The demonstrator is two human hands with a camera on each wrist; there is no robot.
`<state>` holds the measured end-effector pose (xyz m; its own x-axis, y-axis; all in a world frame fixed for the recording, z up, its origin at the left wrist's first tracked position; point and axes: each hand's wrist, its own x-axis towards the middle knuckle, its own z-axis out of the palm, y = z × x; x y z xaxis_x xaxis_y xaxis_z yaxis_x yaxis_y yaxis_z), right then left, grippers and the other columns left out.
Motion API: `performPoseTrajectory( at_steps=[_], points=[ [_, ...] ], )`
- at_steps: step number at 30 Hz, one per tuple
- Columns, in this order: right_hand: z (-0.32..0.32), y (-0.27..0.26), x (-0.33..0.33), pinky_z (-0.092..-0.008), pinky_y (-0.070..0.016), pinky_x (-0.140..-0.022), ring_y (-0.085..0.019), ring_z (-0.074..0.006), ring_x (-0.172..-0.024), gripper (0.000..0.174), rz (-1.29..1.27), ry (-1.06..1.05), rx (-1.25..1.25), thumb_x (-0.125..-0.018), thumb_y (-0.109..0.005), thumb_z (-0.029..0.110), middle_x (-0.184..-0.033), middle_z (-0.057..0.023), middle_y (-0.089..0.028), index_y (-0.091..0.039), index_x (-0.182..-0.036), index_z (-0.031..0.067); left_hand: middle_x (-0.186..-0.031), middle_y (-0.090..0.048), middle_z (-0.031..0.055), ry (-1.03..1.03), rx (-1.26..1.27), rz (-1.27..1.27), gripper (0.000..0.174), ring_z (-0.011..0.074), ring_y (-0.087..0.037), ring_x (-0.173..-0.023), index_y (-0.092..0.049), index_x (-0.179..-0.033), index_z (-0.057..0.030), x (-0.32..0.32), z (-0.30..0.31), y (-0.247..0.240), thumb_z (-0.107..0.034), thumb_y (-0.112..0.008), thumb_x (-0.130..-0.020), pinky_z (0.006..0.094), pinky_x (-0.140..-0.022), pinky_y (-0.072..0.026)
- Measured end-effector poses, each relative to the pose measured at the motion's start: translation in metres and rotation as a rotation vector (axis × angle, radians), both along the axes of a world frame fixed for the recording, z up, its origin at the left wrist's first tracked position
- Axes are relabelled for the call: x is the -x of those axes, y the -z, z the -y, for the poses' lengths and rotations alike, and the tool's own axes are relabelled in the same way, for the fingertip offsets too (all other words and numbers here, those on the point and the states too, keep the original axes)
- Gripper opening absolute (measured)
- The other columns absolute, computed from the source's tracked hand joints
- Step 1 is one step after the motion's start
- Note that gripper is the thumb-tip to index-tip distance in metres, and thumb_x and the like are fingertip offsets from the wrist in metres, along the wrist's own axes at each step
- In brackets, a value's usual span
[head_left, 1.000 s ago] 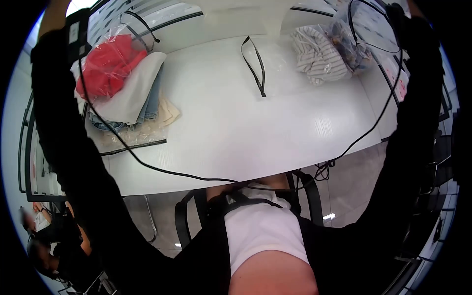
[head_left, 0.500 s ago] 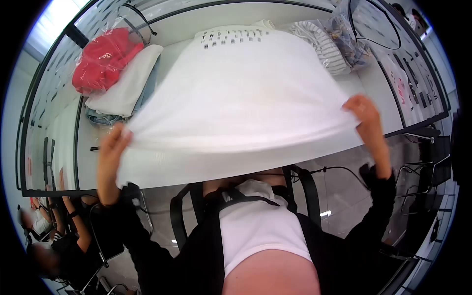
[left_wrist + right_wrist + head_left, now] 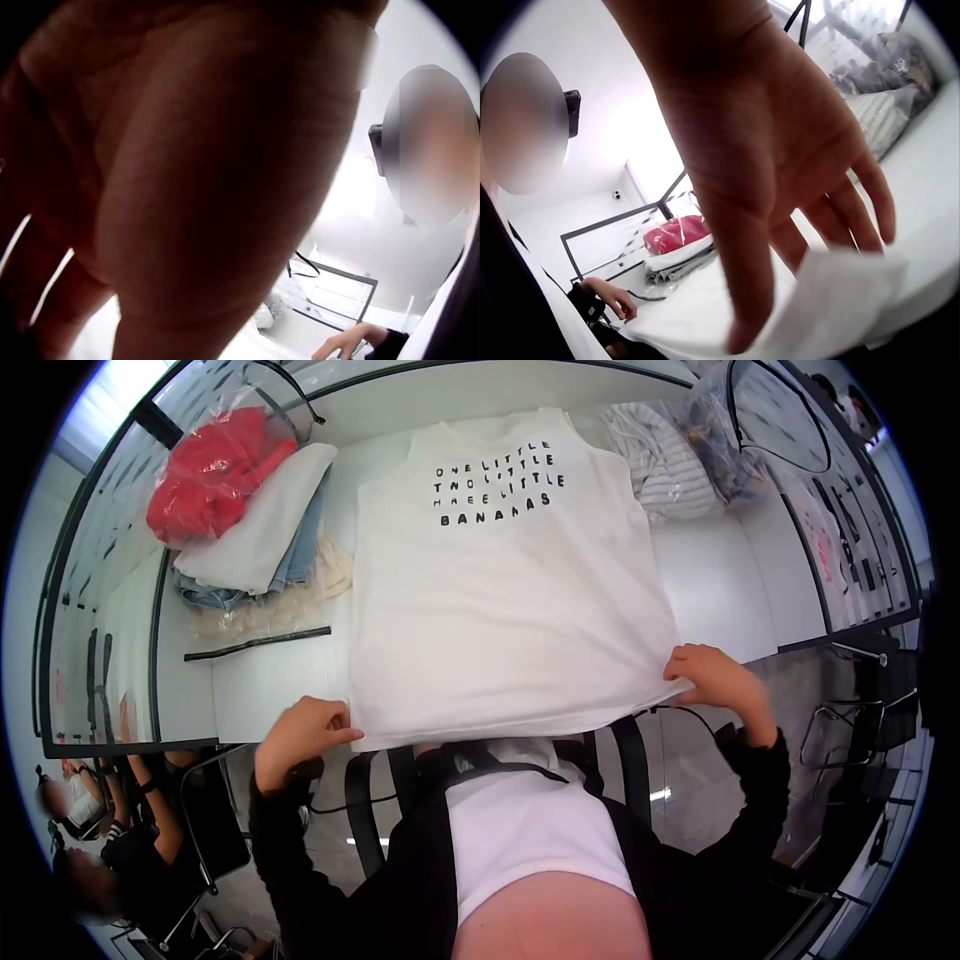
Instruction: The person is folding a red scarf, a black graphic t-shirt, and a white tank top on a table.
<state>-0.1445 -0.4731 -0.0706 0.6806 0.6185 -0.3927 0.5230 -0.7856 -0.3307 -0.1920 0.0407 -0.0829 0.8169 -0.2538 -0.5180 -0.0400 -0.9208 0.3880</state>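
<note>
A white sleeveless top (image 3: 500,620) lies spread on the white table, neck at the far side, its chest printed with black lettering that ends in "BANANAS". My left hand (image 3: 308,732) pinches the hem's left corner at the near table edge. At the opposite corner, my right hand (image 3: 712,678) grips the hem between thumb and fingers. A fold of white cloth (image 3: 840,300) shows between the thumb and fingers in the right wrist view. The left wrist view is mostly filled by the dark underside of my left hand (image 3: 172,165), which hides the cloth there.
At the left stand folded clothes (image 3: 262,525) topped by a red garment (image 3: 220,475) in clear plastic. A striped garment (image 3: 660,460) and a clear bag (image 3: 735,455) lie at the back right. A black-edged plastic bag (image 3: 260,644) lies below the left pile. Glass partitions flank the table.
Both arms were raised high, then lowered the top over the table. It has come down flat, its hem drawn toward me to the near edge, and its print now shows fully.
</note>
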Motion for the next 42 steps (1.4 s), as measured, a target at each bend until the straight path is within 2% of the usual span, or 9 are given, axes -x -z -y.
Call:
performPoseTrajectory(
  at_steps=[2,7,9,13,17,22,28,33,42],
  points=[
    [-0.007,-0.031,-0.025,-0.0309,-0.0433,-0.076,-0.057,-0.0207,-0.085,0.046,-0.176,-0.015,-0.03,-0.065,-0.074,0.034,-0.091,-0.0056,-0.058,-0.058,-0.098,0.0068,-0.066,-0.06,0.0111,0.121,-0.158,0.058,0.031,0.0271,-0.058,-0.062,-0.058,-0.076,-0.0024,-0.024,0.005,-0.023,-0.032,-0.066,-0.074,0.0331,-0.056,-0.0439],
    [-0.041,-0.073,-0.148,-0.0273,-0.0455,-0.064,-0.057,-0.0141,-0.068,0.02,0.225,0.115,-0.162,-0.081,-0.061,0.021,-0.077,-0.0063,-0.062,-0.059,-0.087,0.001,-0.075,-0.061,0.0134,0.267,-0.035,0.261,0.037,0.0291,-0.059,-0.072,-0.06,-0.083,-0.0038,-0.17,0.033,-0.05,-0.04,-0.063,-0.077,0.0358,-0.064,-0.0453],
    [-0.056,-0.069,-0.226,-0.0242,-0.0459,-0.06,-0.058,-0.0102,-0.066,0.021,0.04,0.224,-0.289,-0.085,-0.056,0.02,-0.074,-0.0064,-0.062,-0.059,-0.086,-0.0007,-0.081,-0.063,0.0154,0.332,-0.036,0.437,0.041,0.0328,-0.059,-0.079,-0.061,-0.081,-0.0034,-0.257,0.042,-0.034,-0.044,-0.059,-0.078,0.0376,-0.07,-0.0459],
    [-0.096,-0.018,-0.365,-0.0254,-0.0504,-0.058,-0.062,-0.0168,-0.062,0.035,0.183,0.49,-0.241,-0.078,-0.061,0.03,-0.075,-0.0109,-0.064,-0.061,-0.083,-0.0042,-0.086,-0.063,0.0231,0.021,-0.208,0.551,0.052,0.0383,-0.06,-0.082,-0.062,-0.09,0.0044,-0.401,0.062,0.029,-0.045,-0.059,-0.075,0.0408,-0.072,-0.0474],
    [-0.113,0.008,-0.395,-0.0266,-0.0523,-0.061,-0.063,-0.0182,-0.07,0.051,0.149,0.595,0.03,-0.072,-0.067,0.039,-0.083,-0.0125,-0.064,-0.059,-0.099,-0.0033,-0.087,-0.062,0.0211,-0.19,0.01,0.19,0.053,0.0294,-0.061,-0.076,-0.061,-0.088,0.0072,-0.412,0.087,0.03,-0.042,-0.066,-0.071,0.0364,-0.068,-0.0495],
    [-0.112,0.04,-0.409,-0.0288,-0.052,-0.064,-0.062,-0.02,-0.077,0.054,-0.054,0.76,-0.396,-0.069,-0.072,0.033,-0.091,-0.0132,-0.061,-0.056,-0.102,-0.0061,-0.094,-0.058,0.0159,-0.438,0.882,-0.306,0.033,0.0239,-0.06,-0.079,-0.054,-0.096,0.0098,-0.436,0.073,0.054,-0.014,-0.065,-0.076,0.0315,-0.072,-0.0509],
    [-0.101,0.079,-0.434,-0.0289,-0.0474,-0.08,-0.059,-0.0185,-0.089,0.039,-0.385,0.662,-1.135,-0.076,-0.067,0.016,-0.1,-0.0117,-0.059,-0.054,-0.107,-0.0029,-0.105,-0.052,0.0152,-0.637,1.369,-0.397,0.026,0.0219,-0.057,-0.092,-0.046,-0.103,0.0081,-0.434,0.077,0.049,-0.001,-0.054,-0.08,0.0348,-0.082,-0.0482],
    [-0.102,0.044,-0.422,-0.0278,-0.0476,-0.08,-0.059,-0.0183,-0.09,0.039,-0.393,0.726,-1.305,-0.076,-0.066,0.012,-0.099,-0.0111,-0.059,-0.052,-0.107,-0.0059,-0.1,-0.055,0.0018,-0.345,1.531,-0.232,0.021,0.0134,-0.054,-0.093,-0.053,-0.102,-0.0065,-0.424,0.073,0.038,-0.016,-0.058,-0.084,0.0288,-0.085,-0.042],
    [-0.103,-0.002,-0.405,-0.0269,-0.0444,-0.081,-0.057,-0.013,-0.087,0.032,-0.147,0.649,-1.514,-0.08,-0.066,0.018,-0.097,-0.0029,-0.06,-0.055,-0.106,0.0024,-0.099,-0.058,0.0083,-0.597,1.697,0.041,0.031,0.0158,-0.054,-0.094,-0.054,-0.102,-0.0003,-0.407,0.087,0.027,-0.024,-0.06,-0.082,0.028,-0.083,-0.0432]
  ],
)
